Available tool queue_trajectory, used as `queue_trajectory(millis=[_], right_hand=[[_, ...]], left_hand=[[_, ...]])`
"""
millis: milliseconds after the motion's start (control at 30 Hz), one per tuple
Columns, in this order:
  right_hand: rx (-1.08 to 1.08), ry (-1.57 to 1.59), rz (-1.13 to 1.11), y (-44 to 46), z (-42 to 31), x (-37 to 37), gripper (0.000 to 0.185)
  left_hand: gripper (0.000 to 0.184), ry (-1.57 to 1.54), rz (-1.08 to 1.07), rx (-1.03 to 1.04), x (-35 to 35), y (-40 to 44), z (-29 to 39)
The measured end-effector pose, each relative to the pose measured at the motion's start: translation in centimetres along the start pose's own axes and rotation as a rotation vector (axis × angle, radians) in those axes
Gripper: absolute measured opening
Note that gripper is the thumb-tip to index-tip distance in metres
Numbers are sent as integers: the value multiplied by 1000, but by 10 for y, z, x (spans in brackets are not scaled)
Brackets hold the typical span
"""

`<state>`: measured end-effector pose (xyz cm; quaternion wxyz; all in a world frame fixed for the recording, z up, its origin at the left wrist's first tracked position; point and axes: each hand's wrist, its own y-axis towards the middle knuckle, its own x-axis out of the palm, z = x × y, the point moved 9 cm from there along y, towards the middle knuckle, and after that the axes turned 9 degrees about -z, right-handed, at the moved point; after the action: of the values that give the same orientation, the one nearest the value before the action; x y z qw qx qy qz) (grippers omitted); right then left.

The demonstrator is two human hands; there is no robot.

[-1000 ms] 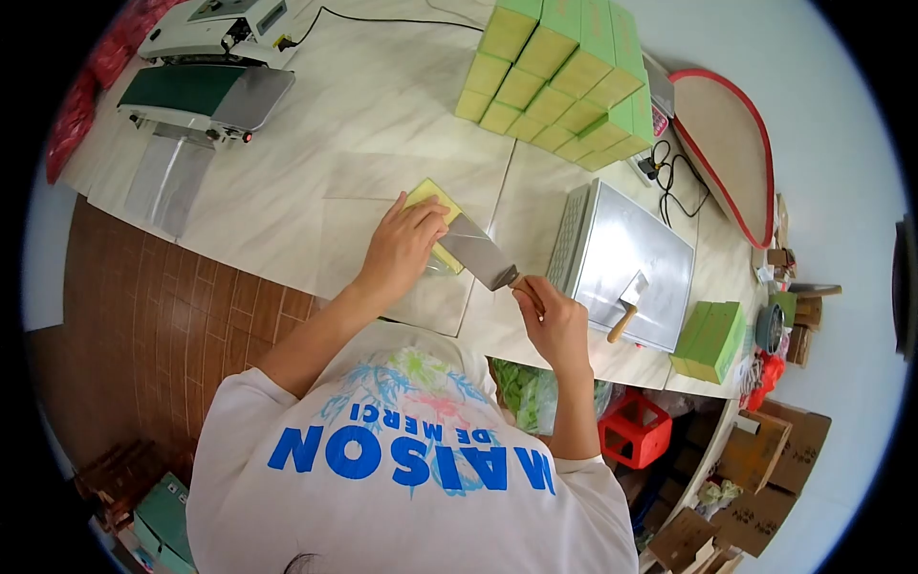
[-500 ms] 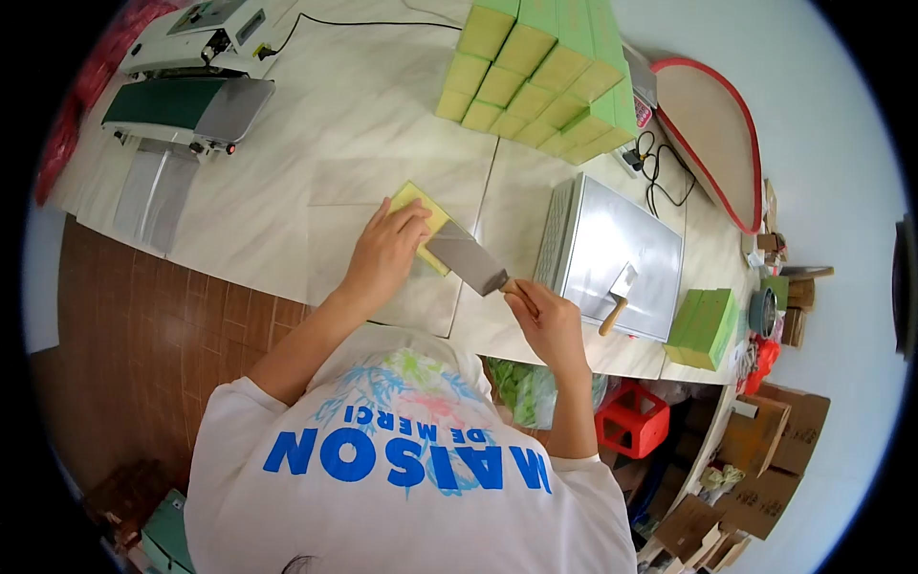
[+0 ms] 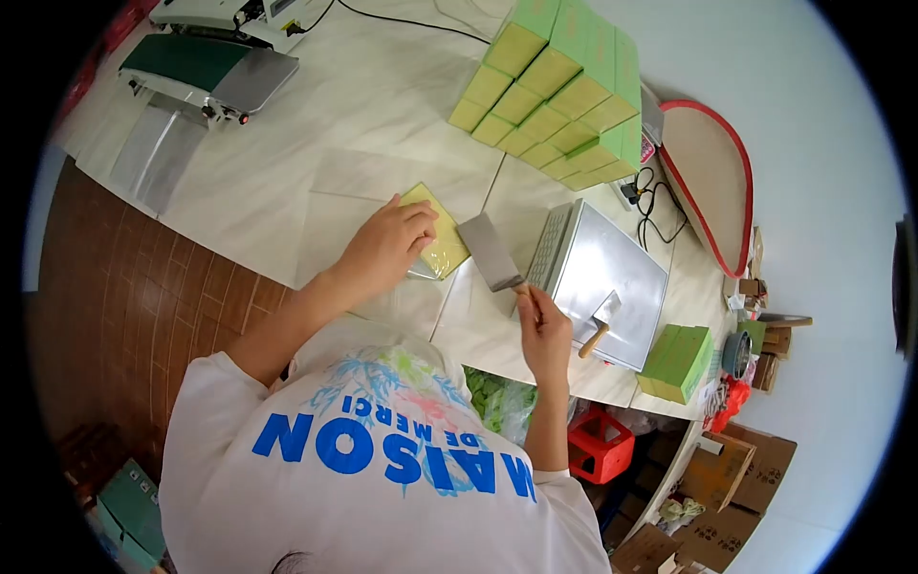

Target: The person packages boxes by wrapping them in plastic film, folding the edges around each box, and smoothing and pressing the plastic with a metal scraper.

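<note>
My left hand [image 3: 387, 247] is closed over the left side of a flat yellow packet [image 3: 443, 251], its fingers curled on top. Shiny clear film shows on the packet's lower part, over the table. In my right hand [image 3: 545, 335] is a scraper [image 3: 490, 253] with a broad metal blade and a wooden handle, gripped by that handle. Its blade points up and left, just right of the packet, with a small gap between them. A second, smaller scraper [image 3: 600, 325] lies on a metal-topped box [image 3: 612, 277] to the right of my right hand.
Green boxes with yellowish ends [image 3: 555, 86] are stacked at the back. More green boxes [image 3: 676, 364] stand at the right edge. A machine with a green belt [image 3: 191, 72] is at the far left. Black cables [image 3: 660, 210] lie behind the metal-topped box. Clear sheets spread beneath my left hand.
The scraper blade has come away from the packet, where it overlapped the right edge before. My left hand stays on the packet. The whole view has shifted slightly.
</note>
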<state>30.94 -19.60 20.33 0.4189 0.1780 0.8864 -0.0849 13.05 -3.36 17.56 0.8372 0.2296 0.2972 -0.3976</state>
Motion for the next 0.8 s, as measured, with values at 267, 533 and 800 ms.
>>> queue_trajectory(millis=[267,533,800], right_hand=[[-173,-146,2,5,-38,17,15],[-223,-119,-51,7,-53,34,17],[-257,-132,-63,9,-60,41,16]], left_hand=[[20,-188,-25,-133,-51,-5,-32],[41,-198,-244,23,-25,-2,-27],[13,-285,-337,175,-7,20,-16]])
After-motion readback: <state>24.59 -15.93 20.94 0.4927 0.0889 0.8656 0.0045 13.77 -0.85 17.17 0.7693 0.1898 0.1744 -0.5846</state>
